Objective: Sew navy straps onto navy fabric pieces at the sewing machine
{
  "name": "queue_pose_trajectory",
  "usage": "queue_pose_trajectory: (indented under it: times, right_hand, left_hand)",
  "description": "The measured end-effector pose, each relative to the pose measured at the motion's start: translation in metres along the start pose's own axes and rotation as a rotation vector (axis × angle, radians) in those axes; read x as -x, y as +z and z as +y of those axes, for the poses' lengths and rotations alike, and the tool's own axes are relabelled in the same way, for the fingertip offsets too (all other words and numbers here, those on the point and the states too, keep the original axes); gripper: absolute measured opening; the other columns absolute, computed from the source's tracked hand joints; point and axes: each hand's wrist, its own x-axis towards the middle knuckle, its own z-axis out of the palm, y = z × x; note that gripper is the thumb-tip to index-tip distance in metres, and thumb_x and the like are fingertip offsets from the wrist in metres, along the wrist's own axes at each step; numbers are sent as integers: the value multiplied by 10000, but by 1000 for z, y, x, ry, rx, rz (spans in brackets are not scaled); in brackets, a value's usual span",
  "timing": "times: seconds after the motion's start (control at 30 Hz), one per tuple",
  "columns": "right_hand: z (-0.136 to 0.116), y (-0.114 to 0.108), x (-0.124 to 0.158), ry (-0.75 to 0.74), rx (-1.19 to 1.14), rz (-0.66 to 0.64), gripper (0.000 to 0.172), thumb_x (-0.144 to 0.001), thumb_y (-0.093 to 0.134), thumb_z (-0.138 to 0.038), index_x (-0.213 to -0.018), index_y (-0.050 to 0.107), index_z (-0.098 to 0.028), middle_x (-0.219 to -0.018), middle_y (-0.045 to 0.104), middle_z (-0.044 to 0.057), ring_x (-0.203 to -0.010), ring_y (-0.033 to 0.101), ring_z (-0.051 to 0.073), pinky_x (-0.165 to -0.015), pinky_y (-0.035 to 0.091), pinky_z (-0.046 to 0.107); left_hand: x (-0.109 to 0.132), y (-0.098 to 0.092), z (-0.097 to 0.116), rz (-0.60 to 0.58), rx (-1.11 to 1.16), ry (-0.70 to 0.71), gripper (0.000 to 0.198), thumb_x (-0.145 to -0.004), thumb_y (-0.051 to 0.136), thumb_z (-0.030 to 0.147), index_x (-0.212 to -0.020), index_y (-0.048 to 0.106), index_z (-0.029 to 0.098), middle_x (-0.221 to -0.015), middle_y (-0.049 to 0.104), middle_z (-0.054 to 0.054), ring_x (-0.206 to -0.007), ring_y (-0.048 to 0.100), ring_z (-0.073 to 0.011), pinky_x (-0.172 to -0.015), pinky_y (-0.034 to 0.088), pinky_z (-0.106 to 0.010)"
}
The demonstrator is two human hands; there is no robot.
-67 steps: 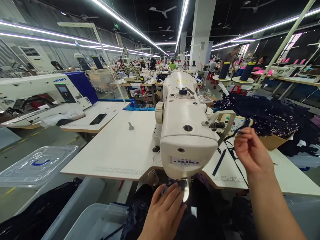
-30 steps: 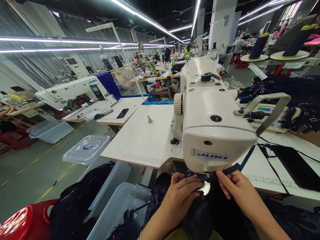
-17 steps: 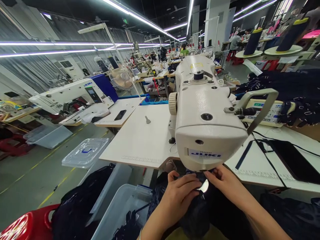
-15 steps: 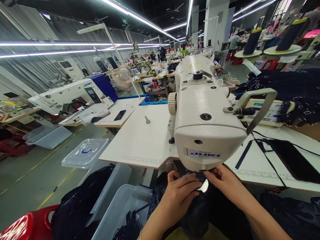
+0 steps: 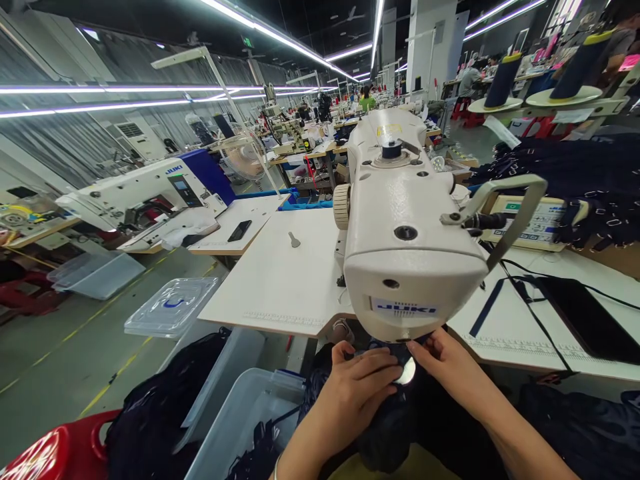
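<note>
The white sewing machine (image 5: 413,280) marked JUKI stands in front of me, its head hiding the needle area. Dark navy fabric (image 5: 387,433) hangs under the head and down towards my lap. My left hand (image 5: 357,380) is on the fabric from the left, its fingers bent over it and close together. On the other side, my right hand (image 5: 447,367) pinches the fabric close beneath the head, thumb pointing inward. Between the two hands shows a bright white patch (image 5: 408,371); whether it is lamp light or metal I cannot tell.
Clear plastic bins (image 5: 245,420) with dark pieces stand at lower left, near a red stool (image 5: 65,447). A flat metal piece (image 5: 294,240) lies on the white table (image 5: 280,287). At right are a black tablet-like device (image 5: 585,320), a control box (image 5: 525,223) and thread cones (image 5: 503,83).
The view has shifted slightly, so the machine appears a little further left. Both hands keep nearly the same place on the fabric.
</note>
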Motion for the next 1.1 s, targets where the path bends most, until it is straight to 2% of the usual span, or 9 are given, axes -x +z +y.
queue_pose_trajectory:
  times: [0.1, 0.27, 0.4, 0.57, 0.67, 0.73, 0.83, 0.97, 1.1]
  right_hand:
    - [-3, 1, 1, 15, 16, 6, 237, -881, 514, -446, -980, 475, -234, -834, 530, -6, -872, 549, 214, -731, 433, 318]
    - [-2, 2, 1, 54, 65, 18, 273, -893, 503, -457, -1037, 494, -225, -821, 525, -12, -747, 490, 179, -690, 426, 310]
    - [4, 3, 0, 19, 36, 28, 268, -896, 511, -435, -1054, 502, -219, -812, 518, -13, -751, 485, 177, -705, 433, 309]
    - [11, 7, -1, -31, 21, 51, 253, -904, 508, -419, -1049, 528, -212, -816, 549, -2, -753, 499, 177, -699, 440, 306]
    - [14, 7, -1, -61, 38, 105, 230, -877, 540, -407, -988, 552, -207, -761, 550, -9, -707, 504, 171, -664, 447, 299]
    - [13, 4, -3, -62, 59, 135, 208, -864, 548, -421, -879, 550, -214, -712, 535, -16, -669, 503, 166, -618, 443, 286]
    - [8, -3, -10, -39, 123, 169, 219, -864, 530, -436, -797, 539, -227, -678, 540, -13, -637, 512, 168, -583, 445, 279]
    - [-1, -9, -26, -130, 224, 208, 218, -798, 549, -401, -894, 623, -220, -842, 670, 48, -814, 608, 251, -698, 500, 351]
    - [4, -11, -42, -212, 292, 177, 209, -760, 574, -413, -791, 670, -231, -831, 717, 99, -915, 631, 325, -773, 519, 409]
  left_hand:
    - [1, -3, 0, -39, -39, 10, 245, -1051, 408, 272, -1176, 615, 234, -1170, 691, -15, -1129, 621, -153, -938, 336, -331]
    - [-1, -7, 0, -71, -98, 60, 260, -1054, 390, 247, -1199, 604, 221, -1183, 682, -26, -1123, 622, -141, -991, 352, -325]
    - [0, -6, -2, -103, -136, 104, 281, -1058, 374, 248, -1249, 574, 200, -1207, 670, -26, -1170, 596, -148, -1039, 333, -324]
    - [4, 0, -4, -88, -161, 88, 257, -1031, 475, 264, -1274, 554, 239, -1242, 656, 21, -1204, 568, -132, -1067, 279, -306]
    - [3, 1, -3, -76, -193, 97, 240, -1031, 473, 250, -1251, 565, 230, -1229, 663, 22, -1201, 564, -120, -1044, 289, -295]
    - [2, 1, 0, -63, -216, 92, 226, -1027, 476, 254, -1226, 578, 228, -1204, 672, 24, -1186, 569, -120, -1022, 305, -296]
    - [1, 7, 6, -15, -275, 41, 236, -1009, 511, 318, -1220, 587, 245, -1176, 679, 28, -1156, 577, -135, -991, 316, -313]
    - [1, 23, 15, 90, -417, -28, 277, -989, 530, 373, -1207, 608, 221, -1169, 667, 3, -1139, 565, -162, -946, 320, -335]
    - [1, 36, 19, 121, -497, -69, 347, -993, 512, 406, -1250, 592, 188, -1182, 647, -20, -1150, 532, -176, -946, 305, -343]
